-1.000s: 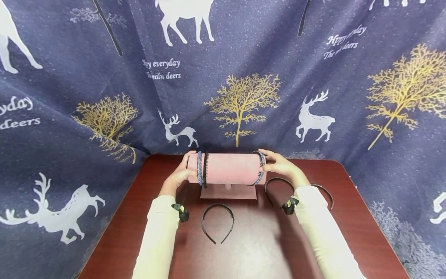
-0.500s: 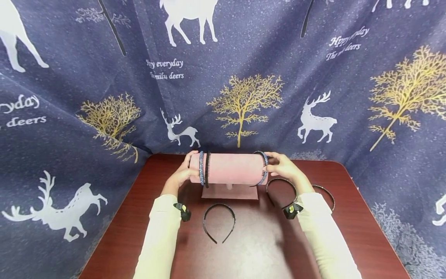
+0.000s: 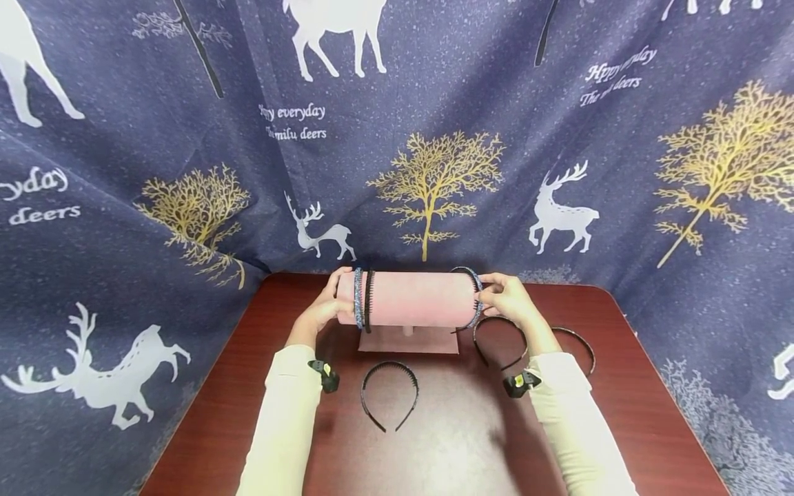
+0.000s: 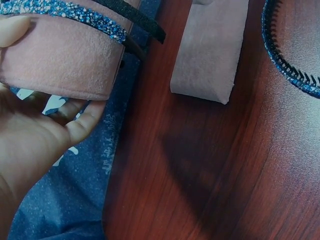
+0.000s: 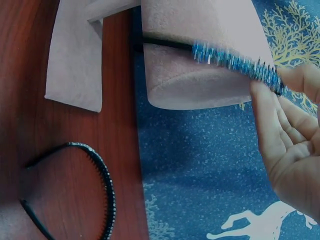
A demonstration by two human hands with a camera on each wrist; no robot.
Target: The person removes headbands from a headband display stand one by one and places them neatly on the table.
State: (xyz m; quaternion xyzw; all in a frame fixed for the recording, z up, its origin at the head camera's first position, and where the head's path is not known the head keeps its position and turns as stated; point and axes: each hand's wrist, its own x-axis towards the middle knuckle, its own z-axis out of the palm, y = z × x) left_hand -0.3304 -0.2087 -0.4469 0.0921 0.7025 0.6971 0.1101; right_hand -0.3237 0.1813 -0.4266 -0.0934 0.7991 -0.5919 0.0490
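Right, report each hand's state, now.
Left hand: gripping the left end of the pink roll.
Right hand: pinching the blue glittery headband at the roll's right end.

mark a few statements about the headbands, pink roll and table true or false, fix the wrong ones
1. The right-hand grip pinches a blue glittery headband. True.
2. The left-hand grip holds a headband lying on the table. False: it holds the left end of the pink roll.
3. A black headband is on the roll, next to another blue headband. True.
4. The table is plain white. False: the table is reddish-brown with a wood grain.
5. The headband in front of the stand lies with its open ends toward the person. True.
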